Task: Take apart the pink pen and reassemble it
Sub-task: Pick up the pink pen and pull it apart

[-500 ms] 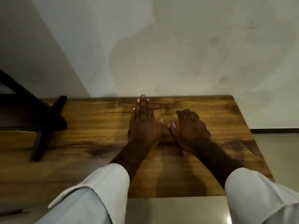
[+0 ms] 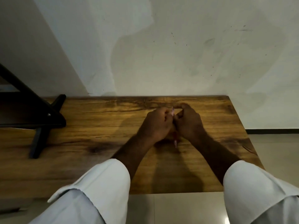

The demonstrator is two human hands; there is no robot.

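Note:
The pink pen is held between both hands above the wooden table. Only its two ends show: a pink tip pointing toward me below the hands, and a pale pink end poking up between the thumbs. My left hand is curled around the pen from the left. My right hand is curled around it from the right, knuckles touching the left hand. The pen's middle is hidden inside the fingers.
A black stand with angled legs sits on the table's left part. A pale wall rises behind the table's far edge. The table's right edge drops to a tiled floor. White sleeves cover both forearms near me.
My left hand lay flat and open on the table; it has now curled and joined the right hand on the pen. Both hands have risen slightly and come together.

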